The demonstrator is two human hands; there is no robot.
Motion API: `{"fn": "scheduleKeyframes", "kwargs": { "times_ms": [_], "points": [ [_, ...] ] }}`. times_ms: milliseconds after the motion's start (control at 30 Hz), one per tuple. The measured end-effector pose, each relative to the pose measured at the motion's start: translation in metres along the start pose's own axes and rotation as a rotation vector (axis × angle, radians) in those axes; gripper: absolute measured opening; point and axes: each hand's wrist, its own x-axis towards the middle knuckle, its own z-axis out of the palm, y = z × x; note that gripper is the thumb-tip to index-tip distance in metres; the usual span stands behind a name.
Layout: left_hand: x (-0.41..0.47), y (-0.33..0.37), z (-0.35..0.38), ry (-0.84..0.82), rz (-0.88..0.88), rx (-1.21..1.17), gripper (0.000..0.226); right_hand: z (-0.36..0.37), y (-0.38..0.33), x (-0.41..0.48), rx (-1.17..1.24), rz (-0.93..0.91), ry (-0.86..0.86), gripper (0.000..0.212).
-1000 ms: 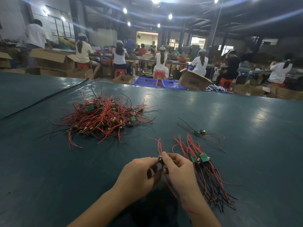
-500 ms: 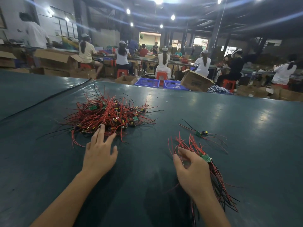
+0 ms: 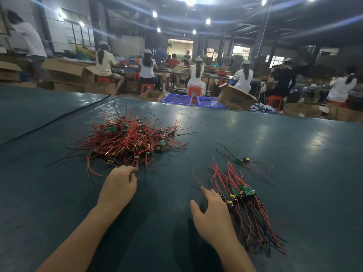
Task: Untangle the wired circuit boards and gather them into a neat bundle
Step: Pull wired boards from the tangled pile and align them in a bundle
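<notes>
Two piles matter. The tangled heap of red- and black-wired green circuit boards (image 3: pixel 129 142) lies far left on the dark green desk (image 3: pixel 59 193), just beyond the left hand (image 3: pixel 119 183). That hand's fingers curl at the heap's near edge, but I cannot tell whether they pinch a wire. The right hand (image 3: pixel 212 214), fingers spread, touches the sorted bundle of wired boards (image 3: pixel 249 205), which runs near to far.

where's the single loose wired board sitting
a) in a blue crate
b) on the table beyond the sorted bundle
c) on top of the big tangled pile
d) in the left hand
b: the single board lies on the table past the far end of the sorted bundle, right of the tangled pile.
</notes>
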Motion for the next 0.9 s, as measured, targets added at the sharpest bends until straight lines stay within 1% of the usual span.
{"fn": "scheduleKeyframes", "kwargs": {
  "times_ms": [100, 167, 233, 300, 367, 400, 467, 533, 567, 600, 633, 700, 800, 833, 900],
  "points": [
    [-0.008, 0.020, -0.003, 0.050, 0.080, -0.054, 0.022, -0.005, 0.002, 0.002, -0.066, 0.039, 0.026, 0.060],
    [-0.016, 0.036, -0.007, 0.084, 0.157, -0.088, 0.019, -0.006, 0.000, 0.002, -0.012, 0.006, 0.061, 0.056],
    [-0.024, 0.054, -0.010, 0.118, 0.265, -0.134, 0.018, -0.005, -0.003, 0.001, 0.126, -0.049, 0.103, 0.046],
    [-0.032, 0.071, -0.013, 0.111, 0.382, -0.199, 0.019, -0.002, -0.011, -0.001, 0.355, -0.046, 0.083, 0.032],
    [-0.039, 0.083, -0.012, 0.075, 0.519, -0.248, 0.019, 0.000, -0.019, -0.003, 0.639, 0.030, 0.012, 0.020],
    [-0.043, 0.087, -0.011, 0.032, 0.589, -0.270, 0.015, 0.000, -0.023, -0.003, 0.752, 0.066, -0.018, 0.019],
    [-0.048, 0.093, -0.007, -0.087, 0.727, -0.301, 0.009, -0.002, -0.026, -0.005, 0.829, 0.053, -0.030, 0.026],
    [-0.053, 0.094, -0.002, -0.195, 0.799, -0.334, 0.005, -0.004, -0.026, -0.007, 0.798, 0.002, -0.016, 0.028],
    [-0.055, 0.093, 0.000, -0.234, 0.776, -0.383, 0.004, -0.005, -0.026, -0.007, 0.791, -0.012, -0.007, 0.026],
    [-0.056, 0.092, 0.002, -0.262, 0.708, -0.465, 0.008, -0.005, -0.025, -0.007, 0.802, -0.013, 0.004, 0.022],
    [-0.057, 0.092, 0.003, -0.285, 0.597, -0.580, 0.013, -0.006, -0.023, -0.007, 0.812, -0.013, 0.019, 0.018],
    [-0.054, 0.092, 0.005, -0.306, 0.330, -0.779, 0.033, -0.008, -0.021, -0.006, 0.790, -0.051, 0.057, 0.019],
    [-0.047, 0.094, 0.005, -0.354, -0.045, -0.895, 0.067, -0.010, -0.022, -0.009, 0.720, -0.194, 0.092, 0.022],
    [-0.044, 0.095, 0.006, -0.390, -0.162, -0.931, 0.071, -0.010, -0.022, -0.010, 0.701, -0.245, 0.094, 0.024],
    [-0.040, 0.095, 0.005, -0.421, -0.318, -1.029, 0.067, -0.009, -0.021, -0.011, 0.626, -0.355, 0.097, 0.028]
  ]
}}
